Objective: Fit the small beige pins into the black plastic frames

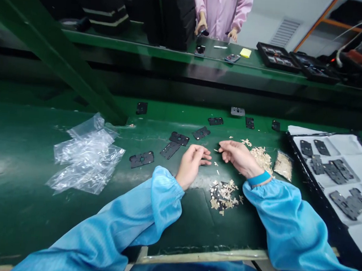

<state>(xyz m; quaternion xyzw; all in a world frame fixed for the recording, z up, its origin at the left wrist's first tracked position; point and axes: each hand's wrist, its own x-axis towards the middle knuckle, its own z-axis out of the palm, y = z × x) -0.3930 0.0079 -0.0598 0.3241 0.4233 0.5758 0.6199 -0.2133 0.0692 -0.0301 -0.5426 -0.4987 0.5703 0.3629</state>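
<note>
My left hand [194,162] hovers over the middle of the green table, fingers loosely bent and apart, with nothing visible in it. Facing it, my right hand [236,156] has its thumb and forefinger pinched together. A slim tan piece [216,150] juts from those fingertips. Behind my right wrist spreads a heap of small tan cut-out pieces [261,158]. Nearer to me lies a mixed pile of tan and black bits [223,196]. Several flat black plastic plates, such as one black plate [141,159], are scattered left of and beyond my hands.
Clear plastic bags [87,159] lie crumpled at left, by a slanting green post [63,60]. A bag of tan pieces [284,165] and a white compartment tray [356,229] holding black plates are at right. Across a raised ledge [161,52], a person in pink handles a dark object.
</note>
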